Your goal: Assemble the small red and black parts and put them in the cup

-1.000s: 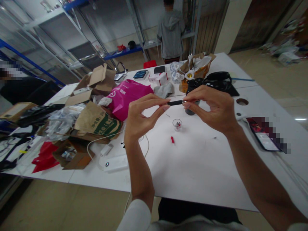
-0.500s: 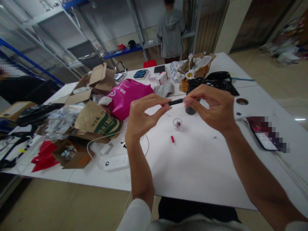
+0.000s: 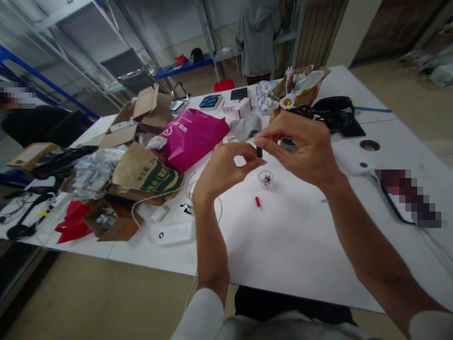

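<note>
Above the table, a short black stick (image 3: 259, 152) stands nearly upright between my hands. Its kind I cannot make out. My left hand (image 3: 226, 170) pinches its lower part between thumb and index finger. From above, my right hand (image 3: 300, 146) closes its fingertips on the top end, which they cover. Below my hands, a small clear cup (image 3: 265, 181) holds a few tiny red and dark pieces. Nearer to me lies a small red piece (image 3: 257, 202) with a pale tip.
To the left are a pink bag (image 3: 194, 137), a brown paper bag (image 3: 139, 170), open cardboard boxes (image 3: 150, 106) and a white power bank (image 3: 176, 233) with a cable. A phone (image 3: 399, 203) and a tape roll (image 3: 370, 145) lie right. A person (image 3: 258, 42) stands behind the table.
The black stick has turned from nearly level to nearly upright. My right hand has come closer to my left, its fingertips now above the stick. The view has shifted slightly.
</note>
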`<move>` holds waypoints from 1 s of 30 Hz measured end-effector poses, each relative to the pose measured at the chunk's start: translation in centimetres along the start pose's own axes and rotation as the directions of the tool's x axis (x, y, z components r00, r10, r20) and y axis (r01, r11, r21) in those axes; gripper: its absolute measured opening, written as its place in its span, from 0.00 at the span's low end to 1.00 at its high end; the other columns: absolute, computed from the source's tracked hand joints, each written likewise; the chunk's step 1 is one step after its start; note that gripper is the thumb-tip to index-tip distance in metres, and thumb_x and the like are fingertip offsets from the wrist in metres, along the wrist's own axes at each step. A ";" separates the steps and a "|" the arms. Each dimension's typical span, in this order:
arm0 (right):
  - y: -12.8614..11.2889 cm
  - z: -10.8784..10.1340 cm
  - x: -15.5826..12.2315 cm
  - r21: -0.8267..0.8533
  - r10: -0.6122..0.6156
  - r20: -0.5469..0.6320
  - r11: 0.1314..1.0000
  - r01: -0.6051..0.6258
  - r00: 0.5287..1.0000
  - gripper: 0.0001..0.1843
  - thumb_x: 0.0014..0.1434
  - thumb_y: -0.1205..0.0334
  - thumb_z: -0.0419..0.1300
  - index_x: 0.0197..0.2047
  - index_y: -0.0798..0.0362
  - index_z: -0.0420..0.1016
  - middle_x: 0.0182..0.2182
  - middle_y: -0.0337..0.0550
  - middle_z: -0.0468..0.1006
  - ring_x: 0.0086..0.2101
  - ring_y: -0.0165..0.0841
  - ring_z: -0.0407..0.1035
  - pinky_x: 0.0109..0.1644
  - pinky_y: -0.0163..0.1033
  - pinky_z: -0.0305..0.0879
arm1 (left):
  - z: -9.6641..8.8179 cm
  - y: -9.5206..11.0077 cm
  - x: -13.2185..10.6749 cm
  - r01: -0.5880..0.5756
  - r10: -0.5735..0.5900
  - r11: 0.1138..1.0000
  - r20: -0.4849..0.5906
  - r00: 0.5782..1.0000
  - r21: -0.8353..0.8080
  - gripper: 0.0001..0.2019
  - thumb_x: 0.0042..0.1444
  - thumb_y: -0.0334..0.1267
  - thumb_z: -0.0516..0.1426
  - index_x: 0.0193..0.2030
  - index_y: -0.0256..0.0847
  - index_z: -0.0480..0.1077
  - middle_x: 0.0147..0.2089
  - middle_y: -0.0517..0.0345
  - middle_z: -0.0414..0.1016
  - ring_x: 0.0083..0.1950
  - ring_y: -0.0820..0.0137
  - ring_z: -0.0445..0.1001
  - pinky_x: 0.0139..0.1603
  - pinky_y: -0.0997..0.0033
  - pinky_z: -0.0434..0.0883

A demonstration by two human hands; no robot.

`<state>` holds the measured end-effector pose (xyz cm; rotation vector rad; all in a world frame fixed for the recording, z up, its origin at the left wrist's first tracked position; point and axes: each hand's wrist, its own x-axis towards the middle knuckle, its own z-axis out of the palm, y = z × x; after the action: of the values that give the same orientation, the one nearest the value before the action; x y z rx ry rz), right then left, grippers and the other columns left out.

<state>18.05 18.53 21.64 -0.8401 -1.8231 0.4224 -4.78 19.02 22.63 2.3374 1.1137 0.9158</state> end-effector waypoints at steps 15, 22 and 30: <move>2.4 -0.5 -0.4 -0.031 -0.024 0.202 0.999 0.031 0.979 0.12 0.77 0.50 0.69 0.44 0.47 0.88 0.37 0.42 0.87 0.36 0.37 0.77 0.43 0.44 0.73 | -0.2 -2.8 -0.2 0.137 -0.139 0.990 0.182 0.973 0.020 0.12 0.65 0.47 0.76 0.47 0.43 0.88 0.43 0.51 0.92 0.45 0.62 0.90 0.51 0.64 0.84; 4.1 0.1 -0.4 -0.118 0.075 0.349 0.992 -0.036 0.934 0.10 0.75 0.52 0.70 0.44 0.48 0.89 0.38 0.44 0.89 0.37 0.40 0.78 0.46 0.45 0.72 | -2.3 -3.4 -1.2 0.178 -0.181 0.983 0.084 0.980 0.041 0.14 0.68 0.52 0.74 0.49 0.45 0.89 0.46 0.51 0.93 0.46 0.60 0.91 0.55 0.61 0.86; 6.5 1.0 -0.5 -0.243 0.157 0.478 0.969 -0.042 0.864 0.08 0.73 0.60 0.67 0.43 0.50 0.88 0.36 0.44 0.87 0.37 0.38 0.76 0.47 0.45 0.66 | -2.7 -2.8 -1.5 0.164 -0.167 0.985 0.052 0.985 0.050 0.14 0.67 0.51 0.75 0.49 0.44 0.89 0.47 0.51 0.93 0.46 0.60 0.90 0.55 0.61 0.87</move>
<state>19.50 22.76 16.82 -1.0564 -2.3434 0.5408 -8.83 19.75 22.29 2.2514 1.2960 0.7676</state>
